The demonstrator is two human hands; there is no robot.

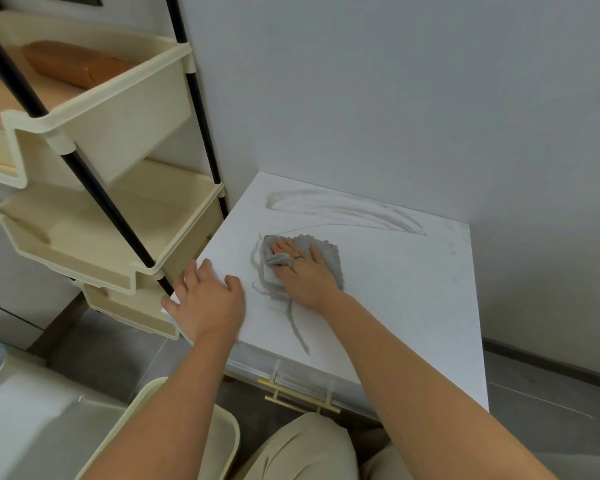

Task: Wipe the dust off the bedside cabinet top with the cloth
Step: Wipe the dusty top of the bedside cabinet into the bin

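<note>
1. White bedside cabinet top [413, 289], set in a corner against a plain grey wall [395, 98], is the work surface.
2. Right hand [305, 275]: lies palm down on the cloth [329, 261], fingers spread and mostly straight. It presses rather than clenches. A fold of cloth is bunched up beside the fingers. A dark ring [298, 257] shows on one finger.
3. Cloth: grey, scalloped edge, lying flat on the left-centre of the top, largely under the right hand.
4. Left hand [208, 299]: rests relaxed on the front-left corner of the top, fingers laid along the left edge, thumb on the surface. It holds nothing.
5. Dust: a grey ridge [297, 327] runs from the cloth toward the front edge. Curved sweep marks [343, 209] lie near the back of the top, well apart from the cloth.
6. Cabinet front: a brass bar handle [302, 398] sits just below the front edge.
7. Left of the cabinet: a cream tiered rack [94, 109] on black poles stands just beside it. A brown object [73, 65] lies in the upper tray.
8. Foreground: both bare forearms, a knee in beige trousers [302, 448], and a cream bin rim [174, 427] at lower left.
</note>
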